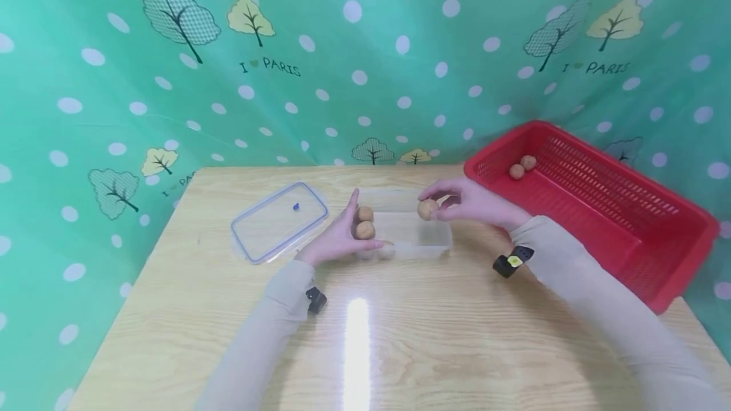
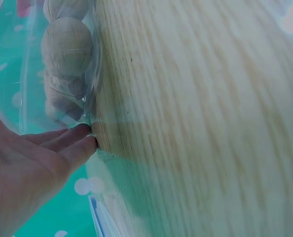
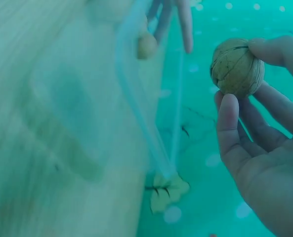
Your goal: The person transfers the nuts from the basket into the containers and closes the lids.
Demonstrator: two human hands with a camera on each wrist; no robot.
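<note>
My right hand (image 1: 464, 200) pinches a walnut (image 3: 237, 68) between thumb and fingers, over the right part of a clear plastic container (image 1: 412, 231). Several walnuts (image 1: 365, 229) sit in the container's left end; in the left wrist view, walnuts (image 2: 67, 47) show through the clear wall. My left hand (image 1: 341, 233) rests against that left end, thumb stretched along the near side and index finger pointing toward the back. In the left wrist view its fingers (image 2: 77, 150) are extended, with their tips right at the container's lower edge.
A red plastic basket (image 1: 577, 208) stands on the right of the wooden table (image 1: 457, 335), with two walnuts (image 1: 516, 171) in its far left corner. Left of the container lies a clear lid (image 1: 274, 227) with a blue seal. A green patterned cloth (image 1: 365, 81) hangs behind.
</note>
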